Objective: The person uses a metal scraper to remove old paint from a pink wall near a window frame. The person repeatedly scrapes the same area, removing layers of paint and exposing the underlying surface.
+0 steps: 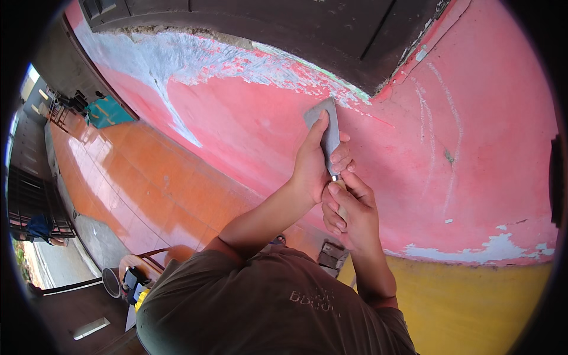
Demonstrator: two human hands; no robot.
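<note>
A scraper with a broad metal blade (pixel 331 138) and a light, probably wooden handle slants across the middle of the head view. My right hand (pixel 361 211) grips the handle, its thumb lying along it. Around the blade is my left hand (pixel 310 164), thumb flat on the face and fingertips showing past the far edge. The blade's corner overlaps the pink wall (pixel 248 115) just below a scraped band (pixel 191 57) of pale blue-grey. From this angle I cannot tell whether the metal touches the wall.
A dark wooden shutter or door panel (pixel 310 31) edges the scraped band. Orange floor tiles (pixel 164 177) run along the wall at left. Behind me stand a wooden stool or chair (pixel 144 262) carrying items and a round container (pixel 112 282). Yellow wall paint (pixel 443 293) shows at right.
</note>
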